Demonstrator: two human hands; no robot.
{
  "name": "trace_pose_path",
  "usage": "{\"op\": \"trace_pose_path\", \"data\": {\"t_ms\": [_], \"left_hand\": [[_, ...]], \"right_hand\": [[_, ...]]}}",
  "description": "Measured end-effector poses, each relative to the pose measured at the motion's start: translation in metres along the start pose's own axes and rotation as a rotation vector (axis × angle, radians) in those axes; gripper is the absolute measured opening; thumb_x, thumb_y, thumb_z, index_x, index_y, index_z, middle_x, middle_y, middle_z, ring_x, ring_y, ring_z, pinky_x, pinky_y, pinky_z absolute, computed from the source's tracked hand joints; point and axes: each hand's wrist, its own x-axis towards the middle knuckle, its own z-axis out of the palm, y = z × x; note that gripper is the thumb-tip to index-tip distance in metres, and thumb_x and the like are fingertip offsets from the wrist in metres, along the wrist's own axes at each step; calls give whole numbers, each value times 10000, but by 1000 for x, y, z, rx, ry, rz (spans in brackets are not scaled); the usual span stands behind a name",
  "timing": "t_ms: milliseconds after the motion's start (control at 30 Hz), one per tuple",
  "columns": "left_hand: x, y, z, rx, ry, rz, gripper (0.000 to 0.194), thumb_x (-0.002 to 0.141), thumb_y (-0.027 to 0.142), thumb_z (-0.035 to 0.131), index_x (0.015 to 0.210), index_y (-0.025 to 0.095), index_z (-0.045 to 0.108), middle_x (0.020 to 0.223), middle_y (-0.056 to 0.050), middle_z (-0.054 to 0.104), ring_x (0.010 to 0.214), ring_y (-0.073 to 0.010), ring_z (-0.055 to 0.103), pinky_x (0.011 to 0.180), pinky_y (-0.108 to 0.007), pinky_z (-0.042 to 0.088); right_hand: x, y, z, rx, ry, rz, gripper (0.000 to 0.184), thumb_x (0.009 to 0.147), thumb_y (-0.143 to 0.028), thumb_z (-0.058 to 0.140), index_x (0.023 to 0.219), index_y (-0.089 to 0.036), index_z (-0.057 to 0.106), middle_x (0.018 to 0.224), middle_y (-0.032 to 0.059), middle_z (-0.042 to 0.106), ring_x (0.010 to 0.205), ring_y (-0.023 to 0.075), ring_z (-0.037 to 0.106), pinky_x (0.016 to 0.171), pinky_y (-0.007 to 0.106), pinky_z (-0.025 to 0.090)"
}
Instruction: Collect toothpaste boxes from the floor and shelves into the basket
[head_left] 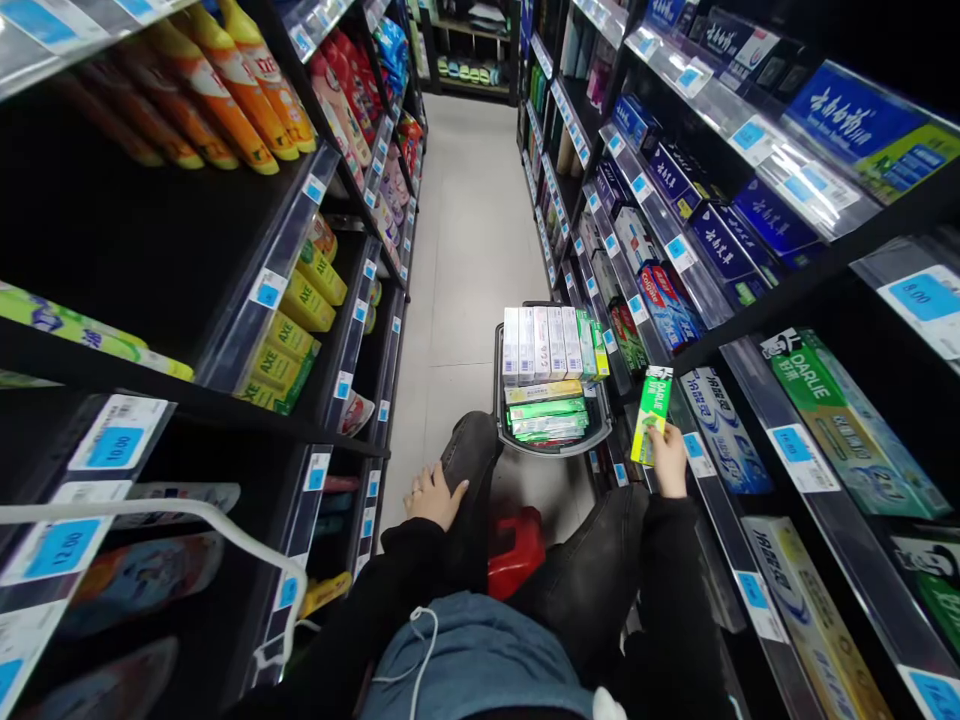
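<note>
My right hand [667, 459] grips a green and yellow Darlie toothpaste box [652, 412] by its lower end, beside the right-hand shelves. My left hand [435, 497] lies on my left knee with its fingers spread and nothing in it. In front of my knees stands a dark shopping basket [555, 452]. At its far side, a row of white toothpaste boxes [541, 345] stands upright, with green ones at the right end. Nearer to me, green and yellow boxes [547, 410] lie flat in the basket.
Toothpaste shelves [806, 465] line the right side, with boxes and blue price tags. Shelves on the left hold orange bottles [247, 85] and yellow AXE packs [281, 350]. Between my legs is a red plastic object [517, 550]. The tiled aisle floor [476, 220] stretches ahead.
</note>
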Motion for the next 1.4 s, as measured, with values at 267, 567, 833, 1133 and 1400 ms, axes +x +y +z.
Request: {"op": "trace_pose_path", "data": {"t_ms": [267,567,833,1133,1400], "left_hand": [[107,64,-12,-229,26,334,453,860,244,452,1294,149,540,1375,-149,519,1356,-266,364,1137,-438,248],[183,74,-6,-307,-75,-14,549,779,507,546,1059,37,590,990,-251,664,996,-386,618,842,-463,445],[192,77,-2,-202,-249,-44,468,780,503,499,1022,138,661,1119,-214,667,1062,-348,619,877,-426,457],[182,84,-19,-89,-296,-40,546,825,508,398,1173,164,641,1200,-169,650,1118,-324,599,903,-406,459],[183,84,-17,-77,-294,-32,549,827,507,385,1169,165,644,1199,-168,649,1095,-327,607,867,-403,468]], "right_hand": [[95,-84,84,-574,-149,-69,370,924,-353,460,1151,-62,477,1123,245,620,1072,292,612,914,356,444],[172,-106,150,-685,-162,-91,351,901,-290,507,1149,-45,457,1116,257,600,1077,306,615,917,392,458],[196,-88,169,-751,-195,-90,410,892,-329,511,1189,-56,440,1110,258,595,1059,320,623,891,425,469],[200,-76,170,-784,-251,-104,494,879,-390,525,1248,-86,402,1134,226,602,1054,301,619,877,398,462],[196,-84,175,-774,-232,-135,468,890,-397,520,1222,-78,431,1144,226,608,1066,303,618,888,397,462]]}}
